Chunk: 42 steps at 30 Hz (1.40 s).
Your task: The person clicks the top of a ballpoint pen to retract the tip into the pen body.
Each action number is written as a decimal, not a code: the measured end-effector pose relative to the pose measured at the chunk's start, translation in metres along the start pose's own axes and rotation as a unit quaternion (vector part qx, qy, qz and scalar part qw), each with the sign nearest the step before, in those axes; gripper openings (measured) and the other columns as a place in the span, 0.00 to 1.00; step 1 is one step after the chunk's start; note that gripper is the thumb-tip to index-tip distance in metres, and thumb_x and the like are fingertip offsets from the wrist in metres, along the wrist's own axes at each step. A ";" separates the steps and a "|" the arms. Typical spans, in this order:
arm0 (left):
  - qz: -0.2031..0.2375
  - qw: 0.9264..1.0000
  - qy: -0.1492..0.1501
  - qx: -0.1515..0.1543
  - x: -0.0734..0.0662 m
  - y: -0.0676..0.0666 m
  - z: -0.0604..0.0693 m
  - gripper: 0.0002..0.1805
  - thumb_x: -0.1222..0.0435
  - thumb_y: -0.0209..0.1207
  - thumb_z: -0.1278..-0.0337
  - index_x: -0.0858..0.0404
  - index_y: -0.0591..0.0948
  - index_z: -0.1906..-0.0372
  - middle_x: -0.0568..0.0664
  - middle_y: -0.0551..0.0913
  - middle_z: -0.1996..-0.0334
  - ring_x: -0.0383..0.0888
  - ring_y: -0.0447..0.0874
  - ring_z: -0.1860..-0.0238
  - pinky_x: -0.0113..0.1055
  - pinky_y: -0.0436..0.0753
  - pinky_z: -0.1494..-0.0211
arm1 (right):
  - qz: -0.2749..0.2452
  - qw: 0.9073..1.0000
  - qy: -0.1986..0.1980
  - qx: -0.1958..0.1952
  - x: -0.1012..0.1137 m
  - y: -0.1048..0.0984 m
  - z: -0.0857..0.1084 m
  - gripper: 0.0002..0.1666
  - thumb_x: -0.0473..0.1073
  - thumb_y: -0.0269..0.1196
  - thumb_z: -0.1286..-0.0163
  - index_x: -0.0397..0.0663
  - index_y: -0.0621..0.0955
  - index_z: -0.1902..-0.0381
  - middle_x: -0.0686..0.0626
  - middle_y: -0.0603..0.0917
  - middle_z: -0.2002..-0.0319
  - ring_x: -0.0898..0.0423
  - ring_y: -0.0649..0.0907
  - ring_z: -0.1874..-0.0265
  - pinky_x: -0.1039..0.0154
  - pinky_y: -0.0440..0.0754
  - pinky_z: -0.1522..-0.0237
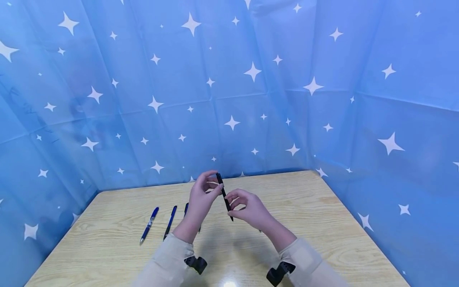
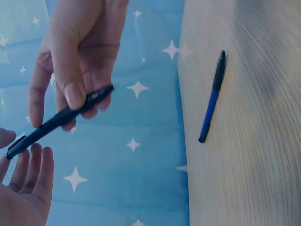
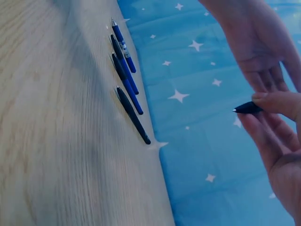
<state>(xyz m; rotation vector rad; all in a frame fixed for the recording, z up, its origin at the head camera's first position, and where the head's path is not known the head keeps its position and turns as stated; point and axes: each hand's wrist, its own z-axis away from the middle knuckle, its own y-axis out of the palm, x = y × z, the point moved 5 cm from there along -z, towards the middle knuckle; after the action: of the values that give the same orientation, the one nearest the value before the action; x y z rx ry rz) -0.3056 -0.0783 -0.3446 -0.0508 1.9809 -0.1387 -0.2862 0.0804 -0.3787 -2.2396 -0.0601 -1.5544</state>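
In the head view, both hands hold a black pen (image 1: 224, 194) aslant above the table, its tip pointing down. My left hand (image 1: 201, 197) pinches the upper, clip end between thumb and fingers; this end shows at lower left in the left wrist view, beside the left fingers (image 2: 44, 174). My right hand (image 1: 249, 207) pinches the barrel close to the tip, thumb on one side and fingers on the other. In the right wrist view only the pen's tip part (image 3: 248, 108) shows, and the right hand (image 3: 284, 155) covers the rest.
Several pens lie on the wooden table (image 1: 107, 239): a blue one with a silver tip (image 1: 148, 226), blue-and-black ones (image 1: 170, 221), and a black one (image 3: 133, 115), partly hidden by my left arm in the head view. Another blue-and-black pen (image 2: 213, 96) lies apart. A starry blue curtain (image 1: 229, 99) hangs behind.
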 end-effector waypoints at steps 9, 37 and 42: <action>0.039 0.999 -0.019 -0.004 -0.008 0.005 0.001 0.26 0.70 0.65 0.41 0.53 0.75 0.38 0.54 0.77 0.51 0.50 0.80 0.54 0.43 0.84 0.53 | -0.032 0.998 0.016 -0.057 -0.003 0.004 0.001 0.17 0.32 0.70 0.41 0.46 0.82 0.53 0.48 0.85 0.62 0.50 0.84 0.60 0.56 0.84 0.59; 0.077 0.997 -0.023 0.009 -0.013 0.000 0.001 0.24 0.78 0.65 0.46 0.61 0.78 0.44 0.56 0.77 0.57 0.47 0.81 0.61 0.44 0.85 0.57 | -0.081 0.992 0.046 -0.080 0.009 0.010 0.007 0.12 0.27 0.69 0.41 0.39 0.82 0.59 0.41 0.86 0.63 0.46 0.84 0.58 0.57 0.84 0.59; 0.070 0.997 -0.023 0.001 -0.012 -0.003 0.000 0.23 0.78 0.65 0.46 0.60 0.79 0.45 0.55 0.78 0.59 0.47 0.82 0.62 0.43 0.86 0.57 | -0.085 0.993 0.040 -0.073 0.026 0.011 0.012 0.11 0.27 0.68 0.41 0.36 0.82 0.60 0.39 0.86 0.63 0.46 0.84 0.59 0.57 0.84 0.59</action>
<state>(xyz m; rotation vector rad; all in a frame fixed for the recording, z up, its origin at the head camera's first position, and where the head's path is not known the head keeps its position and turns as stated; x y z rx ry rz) -0.3005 -0.0796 -0.3332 0.0853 1.9305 -0.0472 -0.2633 0.0696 -0.3617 -2.3331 -0.1220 -1.7891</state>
